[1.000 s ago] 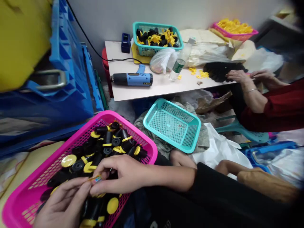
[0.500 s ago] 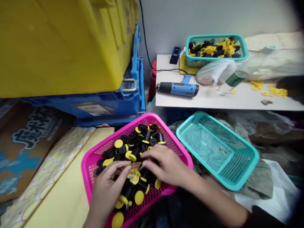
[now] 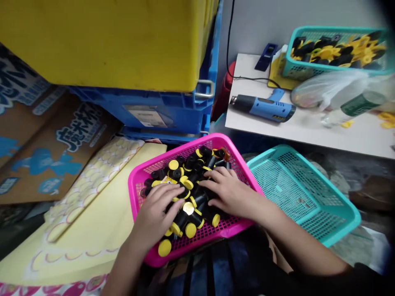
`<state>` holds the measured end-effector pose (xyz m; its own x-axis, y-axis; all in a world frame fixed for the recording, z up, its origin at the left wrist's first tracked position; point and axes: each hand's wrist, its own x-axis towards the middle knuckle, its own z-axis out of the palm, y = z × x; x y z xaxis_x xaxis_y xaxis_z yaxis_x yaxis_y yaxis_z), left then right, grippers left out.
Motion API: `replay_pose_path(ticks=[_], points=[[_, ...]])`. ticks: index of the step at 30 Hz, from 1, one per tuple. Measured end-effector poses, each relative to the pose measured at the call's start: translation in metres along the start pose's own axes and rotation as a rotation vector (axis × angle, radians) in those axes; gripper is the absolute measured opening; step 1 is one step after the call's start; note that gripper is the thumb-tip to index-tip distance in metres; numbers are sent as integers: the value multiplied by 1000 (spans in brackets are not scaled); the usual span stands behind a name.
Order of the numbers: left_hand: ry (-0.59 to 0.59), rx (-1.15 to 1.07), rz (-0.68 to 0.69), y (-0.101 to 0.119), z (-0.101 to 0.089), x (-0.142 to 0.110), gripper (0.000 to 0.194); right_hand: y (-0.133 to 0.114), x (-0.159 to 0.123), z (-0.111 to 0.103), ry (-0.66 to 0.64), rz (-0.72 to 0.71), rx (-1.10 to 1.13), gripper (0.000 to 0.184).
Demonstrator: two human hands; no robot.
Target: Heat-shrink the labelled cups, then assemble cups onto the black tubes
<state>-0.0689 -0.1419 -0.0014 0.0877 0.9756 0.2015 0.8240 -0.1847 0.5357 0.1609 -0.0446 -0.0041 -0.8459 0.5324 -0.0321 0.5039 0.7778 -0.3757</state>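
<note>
We've got both hands down in the bright pink rectangular plastic basket (image 3: 243, 165), fingers loosely spread over a pile of black cylindrical pieces with round yellow ends (image 3: 188, 208). Our left hand (image 3: 157, 207) touches the pile near a small printed card (image 3: 169, 180), our right hand (image 3: 230, 191) rests on the other side, and we can't tell if either's actually gripping a piece.

A worker wears a black sleeve (image 3: 368, 278) that ends partway along the right arm (image 3: 296, 236), with left hand (image 3: 159, 205) and right hand (image 3: 230, 191) bare; dark clothing (image 3: 233, 263) over the lap shows mottled blue areas and black bands.
</note>
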Motion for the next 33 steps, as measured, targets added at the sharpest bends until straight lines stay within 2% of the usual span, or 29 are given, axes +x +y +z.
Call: replay_pose_path(ticks=[2, 5, 7, 9, 11, 13, 15, 18, 21, 23, 25, 28, 31, 33], points=[[-1, -6, 43, 0, 3, -2, 19, -11, 2, 14, 14, -24, -34, 51], [36, -10, -7, -2, 0, -8, 17, -18, 6, 25, 14, -63, -10, 28], [25, -43, -10, -1, -6, -13, 13, -14, 4, 21, 48, -29, 134, 19], [-17, -81, 32, 3, -15, -16, 11, -6, -1, 12, 208, 75, 340, 23], [-54, -85, 84, 9, -21, -12, 12, 3, -7, 4, 469, 239, 530, 30], [-86, -57, 151, 16, -21, 3, 15, 9, -12, -1, 715, 380, 698, 33], [-124, -16, 249, 25, -12, 26, 20, 12, -14, -2, 899, 452, 871, 29], [-239, 63, 405, 40, 19, 64, 27, 13, -12, 0, 1081, 473, 1145, 25], [-403, 173, 506, 47, 50, 83, 52, 15, -11, 0, 1127, 554, 1446, 28], [-471, 253, 525, 43, 59, 81, 49, 18, -13, -1, 1112, 624, 1599, 33], [-494, 316, 521, 32, 54, 73, 30, 21, -17, -1, 1099, 652, 1690, 37], [-502, 347, 536, 20, 34, 63, 23, 26, -20, 0, 1091, 635, 1793, 36], [-469, 355, 564, 23, 25, 65, 14, 32, -18, 1, 1105, 584, 1868, 32], [-393, 346, 641, 34, 32, 70, 21, 34, -16, 2, 1122, 546, 1876, 30]])
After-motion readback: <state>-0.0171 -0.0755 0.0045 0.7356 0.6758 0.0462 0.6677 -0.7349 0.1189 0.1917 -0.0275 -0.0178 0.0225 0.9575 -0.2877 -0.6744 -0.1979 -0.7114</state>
